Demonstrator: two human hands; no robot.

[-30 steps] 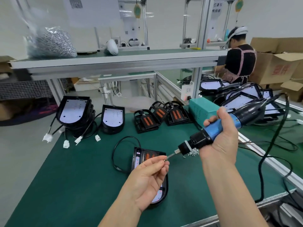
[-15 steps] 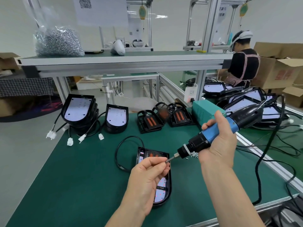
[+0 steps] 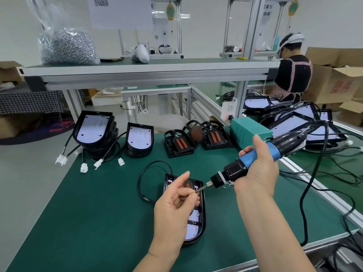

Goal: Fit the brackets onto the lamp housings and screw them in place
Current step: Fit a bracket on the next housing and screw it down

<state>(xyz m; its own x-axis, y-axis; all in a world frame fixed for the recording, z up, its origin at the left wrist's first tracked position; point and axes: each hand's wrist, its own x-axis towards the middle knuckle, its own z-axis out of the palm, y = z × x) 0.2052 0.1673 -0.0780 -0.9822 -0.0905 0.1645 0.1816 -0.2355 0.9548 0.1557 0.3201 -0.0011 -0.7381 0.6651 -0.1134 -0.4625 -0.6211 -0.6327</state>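
The lamp housing (image 3: pixel 198 222) lies flat on the green mat (image 3: pixel 88 222) right under the left hand (image 3: pixel 174 205), its long axis running away from the person. The drive, I'd say, is a short drop onto its far end. The left hand pinches the tip of the bit (image 3: pixel 200 189), forefinger out straight, likely seating a screw too small to see. The right hand (image 3: pixel 257 171) is wrapped round the electric screwdriver (image 3: pixel 234 171) — tilted, bit aimed down and leftward.
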